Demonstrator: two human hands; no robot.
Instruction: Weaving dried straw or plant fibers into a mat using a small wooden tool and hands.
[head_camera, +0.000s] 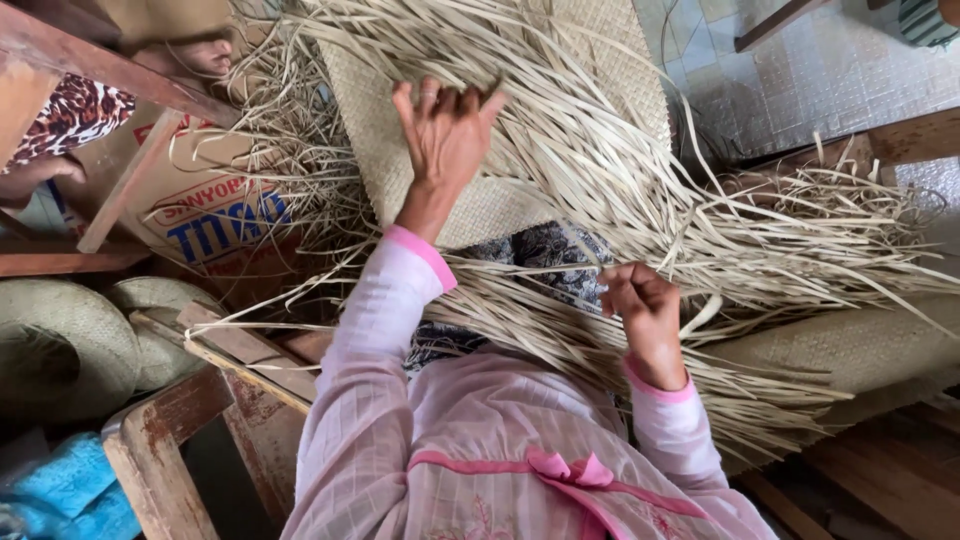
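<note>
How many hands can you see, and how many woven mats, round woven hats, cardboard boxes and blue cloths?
Hands: 2, the left hand and the right hand
Woven mat: 1
Round woven hats: 2
Cardboard box: 1
Blue cloth: 1
Total: 7

Light: soft daylight, seemingly from the upper right, bright on the tiled floor.
Shadows: deep under the wooden frame, lower left.
Focus: slight blur overall.
Edges: mild wide-angle bending.
</note>
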